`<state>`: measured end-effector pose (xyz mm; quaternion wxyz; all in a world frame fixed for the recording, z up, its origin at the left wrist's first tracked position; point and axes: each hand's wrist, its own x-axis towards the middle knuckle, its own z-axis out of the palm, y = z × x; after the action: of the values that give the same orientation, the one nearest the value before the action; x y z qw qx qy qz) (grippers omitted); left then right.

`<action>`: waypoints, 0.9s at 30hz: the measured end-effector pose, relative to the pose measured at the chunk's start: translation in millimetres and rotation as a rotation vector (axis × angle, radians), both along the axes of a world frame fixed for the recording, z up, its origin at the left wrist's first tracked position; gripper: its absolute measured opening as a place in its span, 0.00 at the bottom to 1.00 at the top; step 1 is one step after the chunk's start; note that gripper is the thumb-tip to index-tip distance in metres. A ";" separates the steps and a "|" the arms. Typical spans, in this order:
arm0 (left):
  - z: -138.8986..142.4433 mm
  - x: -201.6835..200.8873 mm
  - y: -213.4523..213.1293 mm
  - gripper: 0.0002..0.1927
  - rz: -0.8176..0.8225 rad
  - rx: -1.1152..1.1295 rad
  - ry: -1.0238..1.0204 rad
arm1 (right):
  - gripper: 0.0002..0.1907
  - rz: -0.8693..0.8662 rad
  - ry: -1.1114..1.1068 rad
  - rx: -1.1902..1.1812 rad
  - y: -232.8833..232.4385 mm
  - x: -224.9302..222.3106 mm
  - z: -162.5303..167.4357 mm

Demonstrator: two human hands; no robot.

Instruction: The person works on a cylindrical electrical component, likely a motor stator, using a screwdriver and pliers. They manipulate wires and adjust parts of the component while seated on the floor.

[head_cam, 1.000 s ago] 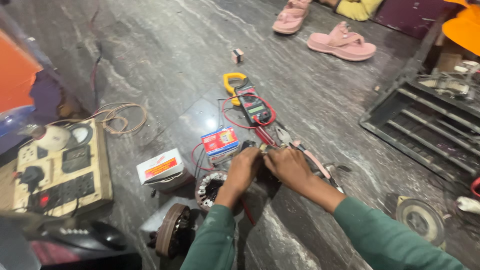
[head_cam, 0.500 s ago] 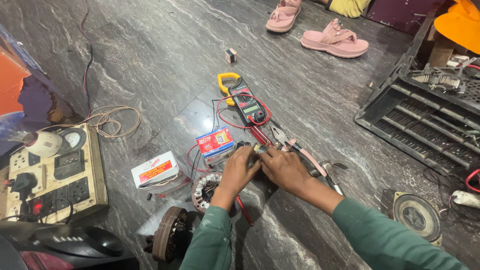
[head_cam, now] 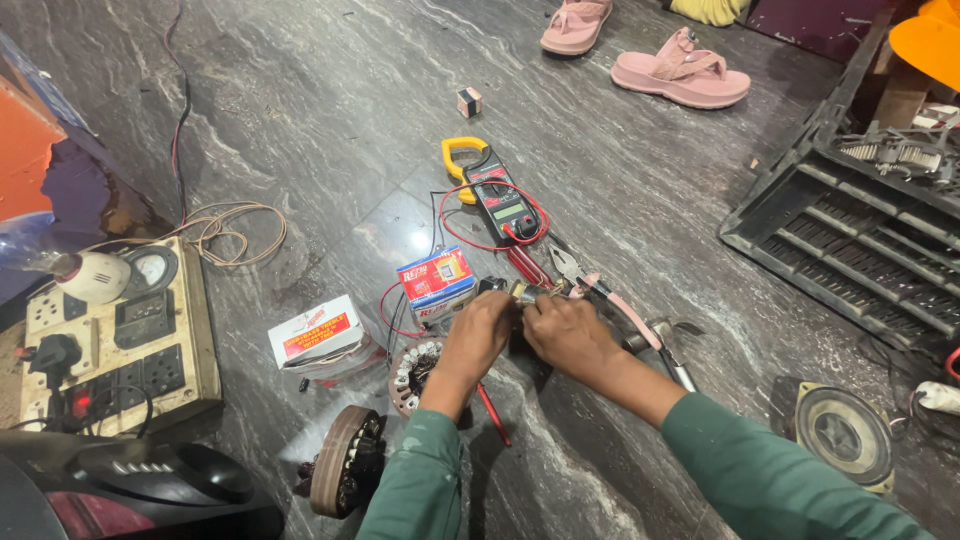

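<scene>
My left hand (head_cam: pixel 478 330) and my right hand (head_cam: pixel 565 330) meet over a small metal part (head_cam: pixel 520 291) on the stone floor, both sets of fingers closed around it. Green sleeves cover both arms. Just beyond lie pliers with pink handles (head_cam: pixel 600 290) and a yellow-jawed clamp meter (head_cam: pixel 495 190) with red leads. A red and blue small box (head_cam: pixel 437 280) sits left of my hands. A wound motor stator (head_cam: pixel 412 375) lies under my left wrist.
A white and red box (head_cam: pixel 315 335) and a second wound coil (head_cam: pixel 345 475) lie at the left. A wooden switchboard with sockets (head_cam: pixel 110 345) stands at far left. A black crate (head_cam: pixel 850 230), a round speaker-like disc (head_cam: pixel 840 435) and pink sandals (head_cam: pixel 680 75) are at the right and back.
The view has shifted slightly down and left. My hands stay together over the small part, with only small finger movements.
</scene>
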<state>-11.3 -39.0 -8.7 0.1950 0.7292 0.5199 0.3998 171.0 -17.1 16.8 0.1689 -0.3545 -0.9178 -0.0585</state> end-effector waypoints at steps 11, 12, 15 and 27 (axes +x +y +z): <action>-2.0 0.4 0.4 0.09 -0.015 -0.003 -0.096 | 0.11 -0.128 -0.073 0.140 -9.8 -12.2 9.6; -1.6 0.7 -0.5 0.09 -0.009 0.003 -0.089 | 0.12 -0.130 -0.036 0.140 -10.1 -11.5 10.7; 0.0 2.5 -3.4 0.10 0.013 0.018 -0.081 | 0.13 -0.149 0.032 0.119 -10.7 -7.0 12.8; -1.5 8.7 -10.9 0.06 0.049 0.032 -0.142 | 0.09 -0.017 0.112 0.051 -9.5 3.4 13.5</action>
<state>-2.6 -49.9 -10.2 0.2098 0.6891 0.5161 0.4634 174.4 -26.6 30.4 0.2287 -0.3604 -0.9021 -0.0634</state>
